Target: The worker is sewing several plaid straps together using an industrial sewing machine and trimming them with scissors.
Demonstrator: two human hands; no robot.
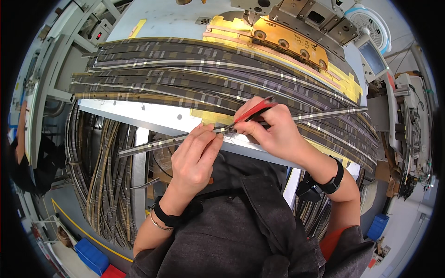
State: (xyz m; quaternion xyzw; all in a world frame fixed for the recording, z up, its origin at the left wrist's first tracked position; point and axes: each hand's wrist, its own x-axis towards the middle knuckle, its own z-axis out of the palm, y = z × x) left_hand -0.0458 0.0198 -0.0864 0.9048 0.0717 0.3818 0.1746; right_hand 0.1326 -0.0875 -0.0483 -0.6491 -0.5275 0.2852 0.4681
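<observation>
In front of my body I hold a narrow plaid fabric strip (155,144) in grey, black and white. It runs from lower left to upper right across the table's front edge. My left hand (193,156) is closed, its fingertips pinching the strip near the middle. My right hand (280,132) is closed around red-and-black thread snips (254,112). Their dark tips point down-left at the strip, close to my left fingertips. A loose thread seems to hang just below. Whether the blades touch the strip, I cannot tell.
Several plaid strips (176,76) lie side by side across the table. More strips (109,171) hang in bundles below its front edge at left. Behind stands a machine head with an orange block (289,44). A white fan (368,28) is at upper right; another person's arm (21,134) shows far left.
</observation>
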